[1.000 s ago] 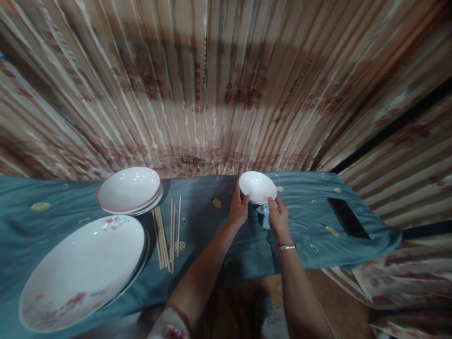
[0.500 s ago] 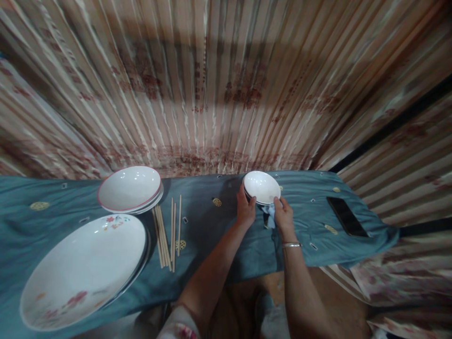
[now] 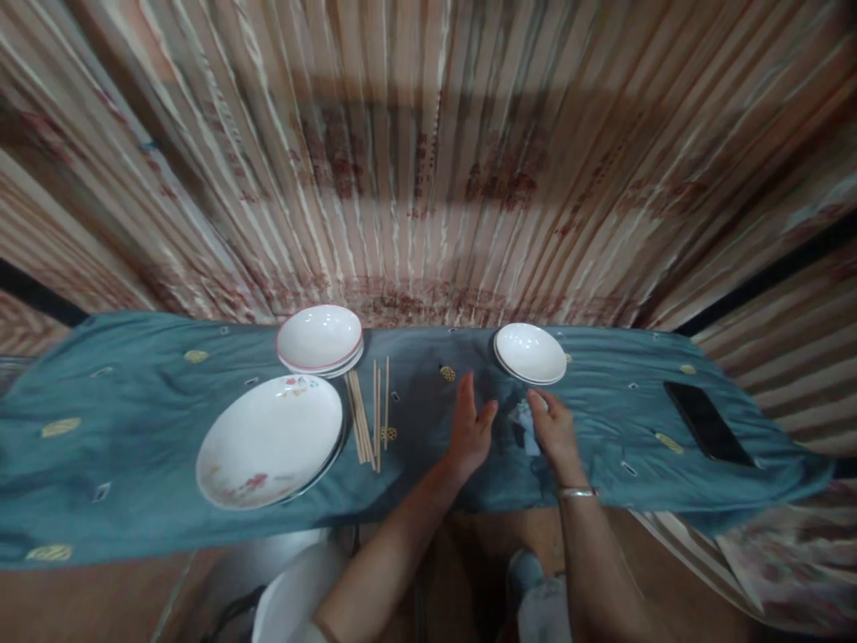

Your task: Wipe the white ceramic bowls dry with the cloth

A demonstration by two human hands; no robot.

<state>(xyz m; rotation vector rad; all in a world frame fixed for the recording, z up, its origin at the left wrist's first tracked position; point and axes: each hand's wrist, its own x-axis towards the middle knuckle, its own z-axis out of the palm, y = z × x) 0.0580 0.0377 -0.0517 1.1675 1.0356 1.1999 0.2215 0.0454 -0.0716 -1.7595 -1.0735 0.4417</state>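
Observation:
A small stack of white bowls [image 3: 531, 353] stands near the table's back edge, right of the middle. My left hand [image 3: 471, 430] hovers over the cloth in front and to the left of these bowls, with thumb and fingers apart and nothing in it. Just below the bowls, my right hand [image 3: 554, 432] is closed on a light blue cloth [image 3: 528, 427] that hangs out on its left side. A silver bangle circles the right wrist. Neither hand touches the bowls.
On the left sit a stack of red-rimmed white bowls [image 3: 320, 338] and large flowered oval plates [image 3: 271, 439]. Several wooden chopsticks [image 3: 361, 418] lie beside them. A black phone [image 3: 707, 423] rests at the right. Behind the teal tablecloth [image 3: 147, 429] hangs a pleated curtain [image 3: 428, 179].
Both hands have let go of the small bowls, which now rest on the table. My hands have drawn back toward me, the right still with the cloth. The view has shifted left.

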